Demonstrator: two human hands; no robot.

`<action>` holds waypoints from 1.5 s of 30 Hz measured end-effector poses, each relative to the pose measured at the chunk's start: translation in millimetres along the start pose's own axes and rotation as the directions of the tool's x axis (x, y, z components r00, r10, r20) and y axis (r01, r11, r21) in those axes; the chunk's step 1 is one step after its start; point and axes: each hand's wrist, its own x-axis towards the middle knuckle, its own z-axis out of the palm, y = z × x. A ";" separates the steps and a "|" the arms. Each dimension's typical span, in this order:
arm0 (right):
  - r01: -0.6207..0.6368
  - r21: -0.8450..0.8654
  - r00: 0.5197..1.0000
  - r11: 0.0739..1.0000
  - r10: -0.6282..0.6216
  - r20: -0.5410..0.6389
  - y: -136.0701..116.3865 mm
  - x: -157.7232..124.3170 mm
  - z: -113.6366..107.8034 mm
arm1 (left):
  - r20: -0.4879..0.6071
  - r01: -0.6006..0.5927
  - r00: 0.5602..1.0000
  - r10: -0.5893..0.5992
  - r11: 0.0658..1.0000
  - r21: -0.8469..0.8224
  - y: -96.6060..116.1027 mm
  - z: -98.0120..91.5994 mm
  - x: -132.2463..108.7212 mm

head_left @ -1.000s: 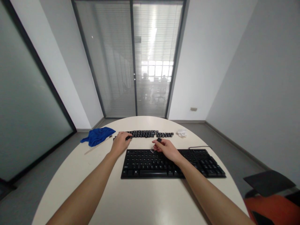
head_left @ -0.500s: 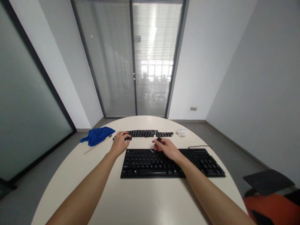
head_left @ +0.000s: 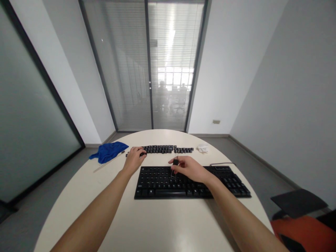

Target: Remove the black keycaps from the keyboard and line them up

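Note:
A black keyboard point(head_left: 162, 192) lies across the table in front of me, with many of its keys bare of caps. Over its upper middle, my right hand point(head_left: 187, 168) pinches a keycap puller point(head_left: 175, 162) by its black handle. The puller's thin wire loops point down at the keys. Beyond the keyboard to the left, my left hand point(head_left: 134, 159) rests at the end of the loose keycaps point(head_left: 160, 149), its fingers closed on a black keycap point(head_left: 142, 153). Those fingers partly cover the caps beneath. The loose caps lie in rows behind the keyboard.
A blue cloth point(head_left: 110, 151) lies at the far left beside a thin brush point(head_left: 109, 162). Crumpled white tissue point(head_left: 202, 148) sits right of the keycaps. The keyboard cable point(head_left: 223, 163) curves behind its right end. An orange and black chair point(head_left: 299, 231) stands off the table's right edge.
My right hand has moved down toward the keyboard, turning the puller more upright with its loops lower over the keys. My left hand has stayed by the keycaps, its fingers drawn slightly closer together.

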 end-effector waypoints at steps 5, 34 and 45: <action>0.035 -0.080 0.999 0.996 -0.033 0.020 -3.7 -1.7 4.5 | -0.033 -0.029 0.999 0.027 0.999 -0.045 7.3 -3.9 -0.5; -0.052 0.136 0.991 0.989 0.034 0.128 21.9 4.3 7.2 | 0.295 -0.213 0.872 0.390 0.846 -0.488 107.7 -27.4 -31.7; -0.009 0.247 1.000 0.969 0.016 -0.024 26.5 10.6 14.9 | 0.336 -0.022 0.909 0.245 0.836 -0.548 102.9 -20.6 -26.1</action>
